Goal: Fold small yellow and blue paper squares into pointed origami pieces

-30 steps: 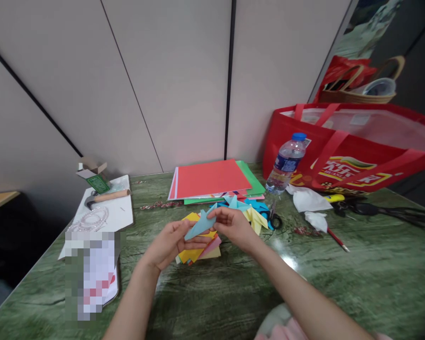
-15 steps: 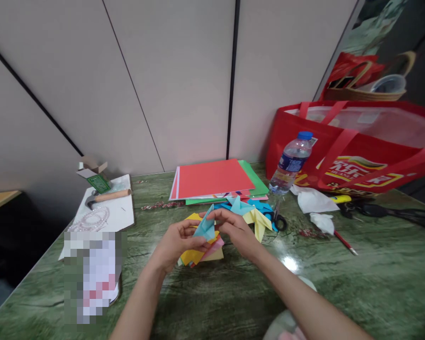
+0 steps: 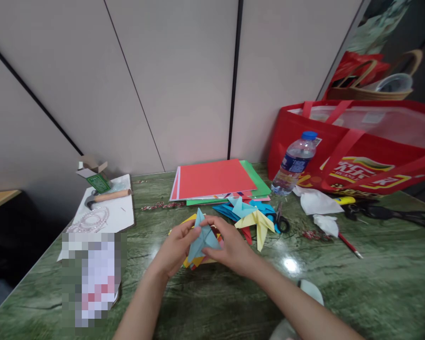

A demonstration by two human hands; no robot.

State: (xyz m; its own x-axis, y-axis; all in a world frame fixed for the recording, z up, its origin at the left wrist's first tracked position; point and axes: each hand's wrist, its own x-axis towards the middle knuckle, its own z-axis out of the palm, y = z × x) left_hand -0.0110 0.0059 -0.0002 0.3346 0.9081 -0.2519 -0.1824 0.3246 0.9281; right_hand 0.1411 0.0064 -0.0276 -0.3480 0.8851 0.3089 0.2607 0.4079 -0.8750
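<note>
Both my hands hold a light blue folded paper piece (image 3: pixel 201 236) above the green marbled table (image 3: pixel 233 293). My left hand (image 3: pixel 175 248) pinches its left side, fingers closed on it. On the other side, my right hand (image 3: pixel 230 248) grips it with closed fingers. Its point stands upward. Under my hands lies a small stack of yellow and pink paper squares (image 3: pixel 194 259), mostly hidden. Folded paper shapes in yellow (image 3: pixel 260 223) and blue (image 3: pixel 241 207) lie just to the right.
A pile of coloured sheets, red on top (image 3: pixel 214 178), lies by the wall. Scissors (image 3: pixel 280 221), a water bottle (image 3: pixel 294 163), a red bag (image 3: pixel 361 146), tissues (image 3: pixel 315 200) and a pencil (image 3: pixel 350 245) sit at right. A hammer (image 3: pixel 106 196) and beads (image 3: pixel 90 219) rest on white paper at left.
The blue paper piece has turned from lying slanted to standing point up, and both hands have closed in around it, a little lower and nearer to me.
</note>
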